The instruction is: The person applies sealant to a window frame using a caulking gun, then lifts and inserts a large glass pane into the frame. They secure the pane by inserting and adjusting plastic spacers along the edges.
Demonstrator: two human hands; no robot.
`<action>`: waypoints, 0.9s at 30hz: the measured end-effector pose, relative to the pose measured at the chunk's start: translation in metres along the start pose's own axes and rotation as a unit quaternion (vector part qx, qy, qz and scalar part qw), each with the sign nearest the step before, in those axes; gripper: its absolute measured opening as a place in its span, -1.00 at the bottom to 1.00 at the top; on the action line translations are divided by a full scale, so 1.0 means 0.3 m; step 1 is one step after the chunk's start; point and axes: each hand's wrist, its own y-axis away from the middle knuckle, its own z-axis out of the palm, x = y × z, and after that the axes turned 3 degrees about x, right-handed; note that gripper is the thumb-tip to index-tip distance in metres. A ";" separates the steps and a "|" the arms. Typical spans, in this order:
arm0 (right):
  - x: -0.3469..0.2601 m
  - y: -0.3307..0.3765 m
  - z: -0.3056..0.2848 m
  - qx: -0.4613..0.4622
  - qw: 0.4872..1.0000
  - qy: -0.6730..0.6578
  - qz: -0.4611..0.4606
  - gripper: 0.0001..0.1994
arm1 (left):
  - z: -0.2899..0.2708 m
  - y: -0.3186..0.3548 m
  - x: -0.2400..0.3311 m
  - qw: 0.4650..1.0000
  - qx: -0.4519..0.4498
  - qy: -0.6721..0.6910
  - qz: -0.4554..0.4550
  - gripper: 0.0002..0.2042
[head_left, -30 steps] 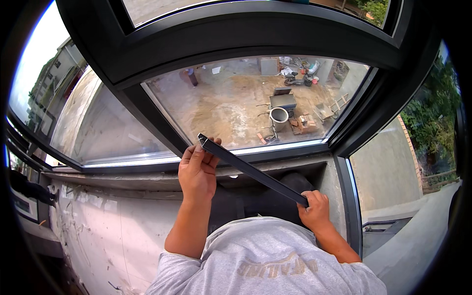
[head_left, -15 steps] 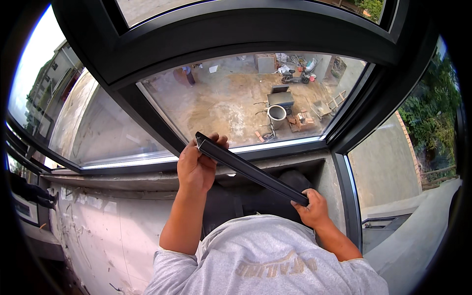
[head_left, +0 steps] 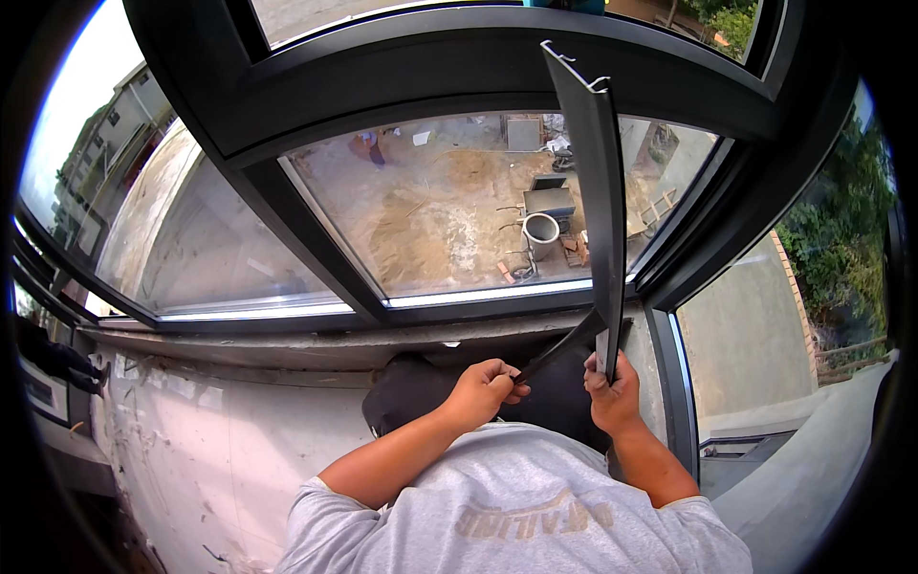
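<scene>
A long dark grey window trim profile (head_left: pixel 601 191) rises steeply in front of the window, its far end showing a thin pale hooked edge. My right hand (head_left: pixel 615 394) is closed around its near end, close to my body. From the lower part of the profile a narrow black strip (head_left: pixel 566 348) runs down to the left. My left hand (head_left: pixel 486 390) pinches that strip's lower end between thumb and fingers. Whether the strip is rubber or film I cannot tell. Both hands are just above my dark-trousered legs.
Dark window frames (head_left: pixel 516 67) surround glass panes ahead and at both sides. A rough concrete sill (head_left: pixel 287 352) runs below them. Another person's dark legs (head_left: pixel 59 368) show at the far left. A teal object (head_left: pixel 566 5) is at the top edge. Outside lies a yard with a wheelbarrow (head_left: pixel 549 199).
The profile has swung from lying slanted between both hands to pointing up and away. My left hand has left its far end, come down toward me, and now grips the black strip.
</scene>
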 end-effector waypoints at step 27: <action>-0.371 -0.113 -0.303 0.115 0.981 -0.075 -0.136 -0.39 | -1.635 1.005 -0.687 0.547 0.767 -0.315 -0.117 -0.86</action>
